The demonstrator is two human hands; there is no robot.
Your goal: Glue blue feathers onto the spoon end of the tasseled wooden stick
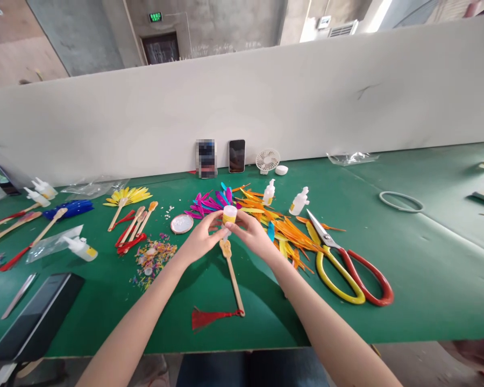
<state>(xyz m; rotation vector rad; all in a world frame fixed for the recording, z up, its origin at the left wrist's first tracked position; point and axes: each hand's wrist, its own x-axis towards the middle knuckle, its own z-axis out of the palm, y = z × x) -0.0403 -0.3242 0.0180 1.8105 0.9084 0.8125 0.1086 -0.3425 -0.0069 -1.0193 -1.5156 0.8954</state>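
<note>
Between my left hand (201, 236) and my right hand (253, 232) is a small white glue bottle (229, 213) with a yellow label, tipped nozzle-down. Fingers of both hands close round its sides. Right below it, a wooden fan handle (234, 277) lies on the green table (165, 328), its carved orange-toned head under the nozzle. A red tassel (205, 319) hangs off the handle's near end. Purple feathers (204, 205) lie just beyond my hands, and orange feathers (294, 232) spread to the right.
Large scissors (342, 263) with red and yellow grips lie partly open on the right. Glue bottles (299, 201) stand behind the feathers. To the left are a yellow feather fan (127, 196), several wooden handles (139, 223), colourful scraps (155, 255) and a black box (38, 317).
</note>
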